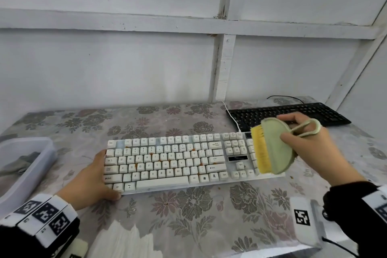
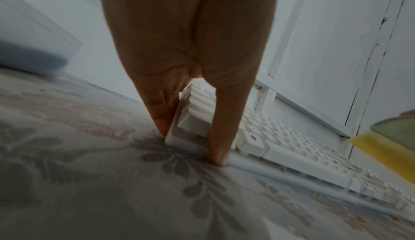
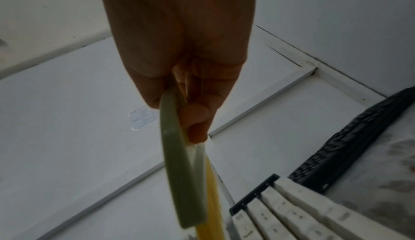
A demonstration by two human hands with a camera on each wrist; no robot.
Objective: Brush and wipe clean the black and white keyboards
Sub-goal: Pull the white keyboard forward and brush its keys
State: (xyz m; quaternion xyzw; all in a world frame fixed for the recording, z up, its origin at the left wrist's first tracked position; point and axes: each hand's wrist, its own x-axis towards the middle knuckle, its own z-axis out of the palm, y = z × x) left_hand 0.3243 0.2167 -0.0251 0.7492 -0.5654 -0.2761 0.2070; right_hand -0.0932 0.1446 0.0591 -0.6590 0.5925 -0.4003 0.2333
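A white keyboard (image 1: pixel 167 161) lies across the middle of the floral table, with orange crumbs (image 1: pixel 193 150) between its keys. My left hand (image 1: pixel 104 174) braces its left end: straight fingers (image 2: pixel 161 116) lie along the side edge and the thumb (image 2: pixel 221 155) presses the front edge. My right hand (image 1: pixel 281 128) grips a green brush (image 1: pixel 276 148) with yellow bristles (image 1: pixel 260 151). The brush hangs just over the keyboard's number pad, bristles pointing left. In the right wrist view the brush (image 3: pixel 179 172) shows edge-on above the keys. A black keyboard (image 1: pixel 293 113) lies at the back right.
A translucent plastic bin (image 1: pixel 41 165) holding a grey cloth (image 1: pixel 31 158) stands at the table's left edge. A white cable (image 1: pixel 232 119) runs from the white keyboard toward the wall. A few crumbs (image 1: pixel 291 177) lie on the cloth right of the keyboard. The wall is close behind.
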